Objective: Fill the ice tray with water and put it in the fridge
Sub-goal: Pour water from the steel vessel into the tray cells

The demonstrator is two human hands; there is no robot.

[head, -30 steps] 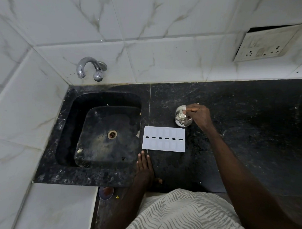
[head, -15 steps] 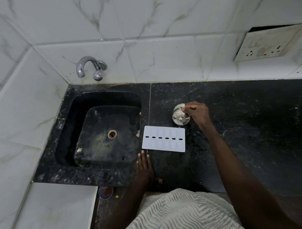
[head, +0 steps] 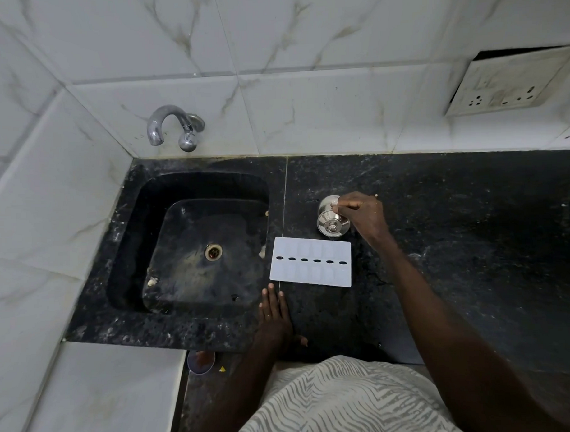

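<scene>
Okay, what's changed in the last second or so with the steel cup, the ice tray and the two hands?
The right hand has shifted the steel cup a little to the left over the counter, on the far side of the ice tray. Its grip on the cup is unchanged, and nothing was picked up or let go. The ice tray has not moved, and the left hand stays flat on the counter.

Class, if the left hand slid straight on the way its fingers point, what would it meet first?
Probably the ice tray, at its near-left corner, lying just beyond the left hand.
</scene>
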